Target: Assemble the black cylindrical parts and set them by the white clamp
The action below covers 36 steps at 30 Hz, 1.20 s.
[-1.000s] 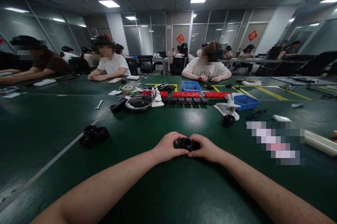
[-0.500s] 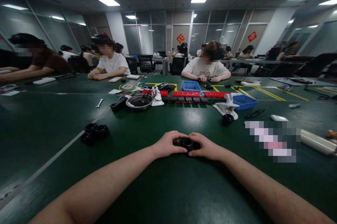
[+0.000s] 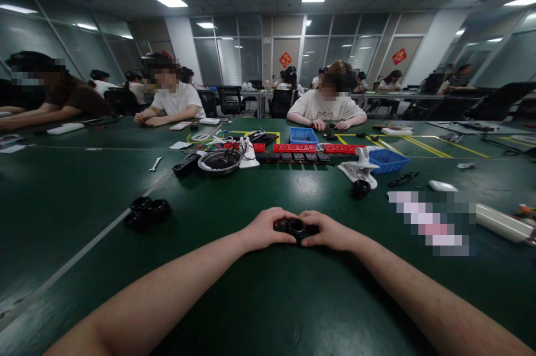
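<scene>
left hand (image 3: pixel 272 227) and right hand (image 3: pixel 329 231) gripping a black ring-shaped part (image 3: pixel 297 227) at near centre of the green desk (image 3: pixel 234 300), metal bowl (image 3: pixel 220 173) farther left with indistinct dark contents, far blue bin (image 3: pixel 302 136) at centre, second blue bin (image 3: pixel 391 163) right

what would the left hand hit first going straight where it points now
The left hand would first meet the black round part, then probably the right hand; exact contact is hard to judge.

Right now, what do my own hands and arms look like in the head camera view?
Your left hand and right hand are bare, without gloves. Both forearms are uncovered where they show, with no sleeve, watch or bracelet in sight. No ring shows on the visible fingers.
</scene>
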Each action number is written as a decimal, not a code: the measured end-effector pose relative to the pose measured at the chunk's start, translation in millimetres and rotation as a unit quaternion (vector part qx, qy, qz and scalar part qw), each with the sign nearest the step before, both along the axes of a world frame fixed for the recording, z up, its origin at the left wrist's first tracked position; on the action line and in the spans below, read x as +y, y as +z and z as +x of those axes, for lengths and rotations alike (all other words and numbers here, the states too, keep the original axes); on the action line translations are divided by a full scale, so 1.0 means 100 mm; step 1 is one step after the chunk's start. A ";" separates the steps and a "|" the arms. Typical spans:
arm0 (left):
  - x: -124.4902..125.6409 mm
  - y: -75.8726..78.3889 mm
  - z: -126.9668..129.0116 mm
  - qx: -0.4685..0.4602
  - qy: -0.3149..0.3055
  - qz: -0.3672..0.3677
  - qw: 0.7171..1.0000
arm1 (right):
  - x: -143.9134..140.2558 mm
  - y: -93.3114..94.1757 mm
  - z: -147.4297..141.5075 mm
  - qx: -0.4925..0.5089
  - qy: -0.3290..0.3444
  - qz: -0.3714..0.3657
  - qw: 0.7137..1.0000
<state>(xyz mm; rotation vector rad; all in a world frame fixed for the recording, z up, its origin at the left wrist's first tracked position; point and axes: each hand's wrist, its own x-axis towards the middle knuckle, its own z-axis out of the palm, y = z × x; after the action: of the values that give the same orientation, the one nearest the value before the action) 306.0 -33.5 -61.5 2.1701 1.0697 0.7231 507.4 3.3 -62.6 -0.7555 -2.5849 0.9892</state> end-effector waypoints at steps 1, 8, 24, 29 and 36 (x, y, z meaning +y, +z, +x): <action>0.00 0.00 0.00 -0.001 0.001 0.001 1.000 | 0.00 0.00 0.00 0.001 -0.005 -0.001 1.000; -0.02 -0.01 0.01 -0.003 0.019 0.002 1.000 | -0.04 -0.04 -0.05 -0.007 -0.083 0.010 0.996; -0.11 -0.12 0.16 -0.022 0.186 0.049 0.981 | -0.25 -0.12 -0.27 -0.129 -0.265 0.216 0.931; -0.05 -0.07 0.07 -0.029 0.089 0.037 0.995 | -0.20 -0.09 -0.15 -0.033 -0.175 0.127 0.976; -0.01 -0.05 0.00 -0.017 0.043 0.037 0.998 | -0.11 -0.07 -0.06 0.024 -0.092 -0.006 0.995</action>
<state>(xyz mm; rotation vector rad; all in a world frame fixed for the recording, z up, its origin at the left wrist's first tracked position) 306.1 -34.8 -66.4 2.1761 1.1413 0.8490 501.3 -7.8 -69.7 -0.9415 -2.4194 0.9550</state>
